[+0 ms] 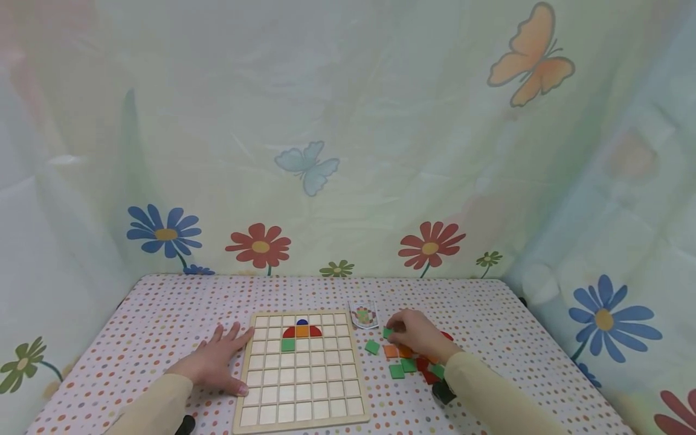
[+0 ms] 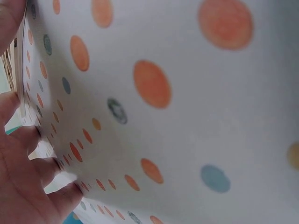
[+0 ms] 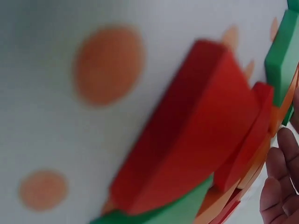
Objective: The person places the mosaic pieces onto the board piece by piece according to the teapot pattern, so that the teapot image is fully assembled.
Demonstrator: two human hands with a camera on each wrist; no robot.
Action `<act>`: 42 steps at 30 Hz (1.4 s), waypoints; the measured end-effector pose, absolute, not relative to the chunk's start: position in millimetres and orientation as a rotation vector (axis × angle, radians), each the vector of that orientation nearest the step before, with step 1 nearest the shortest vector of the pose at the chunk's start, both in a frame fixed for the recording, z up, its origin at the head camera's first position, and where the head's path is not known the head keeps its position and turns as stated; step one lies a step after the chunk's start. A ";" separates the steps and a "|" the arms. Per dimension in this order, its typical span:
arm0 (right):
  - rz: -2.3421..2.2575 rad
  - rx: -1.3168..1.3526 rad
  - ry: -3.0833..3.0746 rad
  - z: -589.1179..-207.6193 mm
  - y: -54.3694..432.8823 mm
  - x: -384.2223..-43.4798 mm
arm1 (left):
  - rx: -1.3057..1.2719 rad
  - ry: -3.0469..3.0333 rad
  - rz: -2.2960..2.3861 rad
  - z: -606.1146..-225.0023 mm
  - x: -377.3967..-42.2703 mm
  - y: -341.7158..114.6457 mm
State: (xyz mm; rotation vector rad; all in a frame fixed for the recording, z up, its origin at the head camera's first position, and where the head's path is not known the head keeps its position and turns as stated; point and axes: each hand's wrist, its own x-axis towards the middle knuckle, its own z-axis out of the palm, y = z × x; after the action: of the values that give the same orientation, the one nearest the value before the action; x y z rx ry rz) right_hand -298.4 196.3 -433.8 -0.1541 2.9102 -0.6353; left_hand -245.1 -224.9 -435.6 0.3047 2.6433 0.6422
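A square wooden grid board (image 1: 302, 394) lies flat on the table. Near its far edge, its cells hold a blue round piece (image 1: 302, 322), an orange square (image 1: 302, 331), red curved pieces (image 1: 315, 331) either side, and a green square (image 1: 288, 344). My left hand (image 1: 214, 359) is spread at the board's left side, thumb and index finger touching the frame; in the left wrist view its fingers (image 2: 28, 172) are extended. Right of the board, my right hand (image 1: 415, 335) pinches a green square tile (image 1: 387, 333) at its fingertips, above loose pieces.
Loose green (image 1: 397, 371), orange (image 1: 391, 351) and red (image 1: 431, 377) pieces lie under and around my right hand, some overlapping. A lone green tile (image 1: 372, 347) sits nearer the board. A small patterned card (image 1: 363, 315) stands by the board's far right corner. Floral cloth (image 1: 348, 151) hangs behind.
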 end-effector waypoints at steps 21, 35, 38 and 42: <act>-0.658 -0.096 2.912 -430.5 202.4 -296.8 | 0.329 2.640 0.639 -432.2 -243.2 -225.4; -0.748 -0.487 2.890 -410.9 148.8 -292.5 | 0.326 2.624 0.653 -439.6 -247.4 -230.8; -0.763 -0.599 2.851 -411.5 130.0 -292.7 | 0.331 2.646 0.652 -434.3 -244.1 -227.1; -0.733 -0.687 2.820 -415.3 106.0 -293.1 | 0.326 2.661 0.642 -431.5 -241.4 -224.0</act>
State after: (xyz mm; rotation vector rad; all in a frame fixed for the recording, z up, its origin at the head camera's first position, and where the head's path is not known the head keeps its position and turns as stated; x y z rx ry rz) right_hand -293.1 106.0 -415.3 -0.6874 2.8201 -0.7331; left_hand -241.4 -224.0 -431.5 0.3255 2.6612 0.6421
